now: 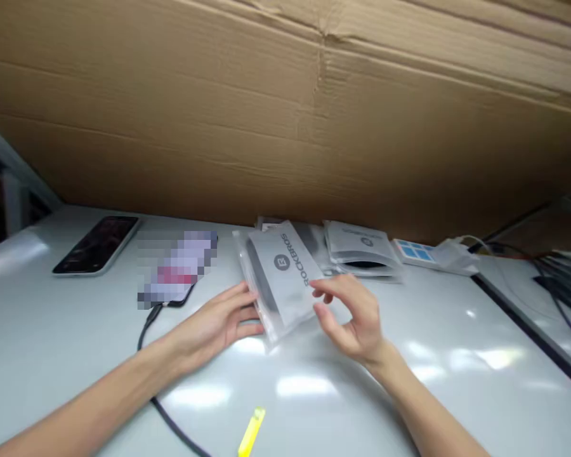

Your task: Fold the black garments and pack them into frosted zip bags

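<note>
A clear plastic packet (pixel 280 276) with a grey printed card and a dark item inside is tilted up off the white table (pixel 52 343). My left hand (pixel 219 324) grips its lower left edge, fingers closed on it. My right hand (pixel 352 314) is at its right edge, fingers curled, thumb and forefinger touching the packet. Behind it lies a stack of similar packets (pixel 361 251).
A big cardboard sheet (pixel 285 108) stands along the back of the table. A dark phone (pixel 98 244) lies at the left, a second device with a black cable (pixel 171 425) beside it. A yellow marker (pixel 251 431) lies near me. A power strip (pixel 416 252) and cables sit at the right.
</note>
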The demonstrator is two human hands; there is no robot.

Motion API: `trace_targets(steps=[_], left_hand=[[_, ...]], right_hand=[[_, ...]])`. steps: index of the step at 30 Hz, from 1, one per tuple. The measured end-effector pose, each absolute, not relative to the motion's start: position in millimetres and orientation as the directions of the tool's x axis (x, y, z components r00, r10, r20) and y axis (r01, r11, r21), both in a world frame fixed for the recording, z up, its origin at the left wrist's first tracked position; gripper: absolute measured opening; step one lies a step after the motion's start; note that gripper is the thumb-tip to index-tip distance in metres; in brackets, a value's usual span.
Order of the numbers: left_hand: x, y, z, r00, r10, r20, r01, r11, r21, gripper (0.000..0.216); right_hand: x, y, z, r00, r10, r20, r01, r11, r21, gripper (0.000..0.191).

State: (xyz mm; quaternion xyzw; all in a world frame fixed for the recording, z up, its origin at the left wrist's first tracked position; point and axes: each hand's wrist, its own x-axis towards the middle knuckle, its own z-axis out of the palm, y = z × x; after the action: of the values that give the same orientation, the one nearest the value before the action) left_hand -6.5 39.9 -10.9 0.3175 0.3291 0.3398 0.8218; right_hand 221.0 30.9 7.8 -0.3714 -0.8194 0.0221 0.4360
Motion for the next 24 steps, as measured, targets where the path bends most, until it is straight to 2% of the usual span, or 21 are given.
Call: trace_targets(steps=[2, 3, 6, 9, 13, 18, 21, 24], left_hand=[[-6, 39, -11, 0.544, 0.766, -0.342, -0.297, 0.557, 0.776, 0.027], [-6, 38, -12, 0.535, 0.768, -0.353, -0.277, 0.554, 0.785, 0.025], [-7, 36, -14, 0.484, 0.786, -0.385, -0.267, 0.552, 0.790, 0.021], [-8, 36, -14, 0.481, 0.799, -0.361, -0.242, 0.517, 0.821, 0.025], [-6, 34, -10, 0.531, 0.790, -0.307, -0.168, 0.453, 0.875, 0.041], [-5, 33, -6, 0.490, 0.816, -0.306, -0.076, 0.390, 0.918, 0.046], [-11, 39, -8, 0.421, 0.853, -0.307, 0.131, 0.278, 0.952, 0.047], [-22, 48, -13, 0.343, 0.892, -0.295, 0.364, 0.163, 0.917, 0.039]], right_hand=[[231, 38, 7, -0.140, 0.840, 0.525, 0.658, 0.475, -0.584, 0.020], [236, 42, 5, -0.069, 0.907, 0.415, 0.672, 0.349, -0.653, 0.024], [246, 54, -4, 0.005, 0.981, 0.196, 0.665, 0.143, -0.733, 0.036], [247, 58, -11, 0.004, 0.995, 0.102, 0.628, 0.077, -0.774, 0.042], [241, 58, -13, -0.038, 0.999, 0.020, 0.544, 0.037, -0.838, 0.043], [238, 57, -10, -0.070, 0.996, -0.054, 0.441, -0.018, -0.897, 0.043], [237, 56, -8, -0.101, 0.990, -0.095, 0.418, -0.045, -0.907, 0.037], [236, 53, -5, -0.151, 0.979, -0.138, 0.430, -0.060, -0.901, 0.036]])
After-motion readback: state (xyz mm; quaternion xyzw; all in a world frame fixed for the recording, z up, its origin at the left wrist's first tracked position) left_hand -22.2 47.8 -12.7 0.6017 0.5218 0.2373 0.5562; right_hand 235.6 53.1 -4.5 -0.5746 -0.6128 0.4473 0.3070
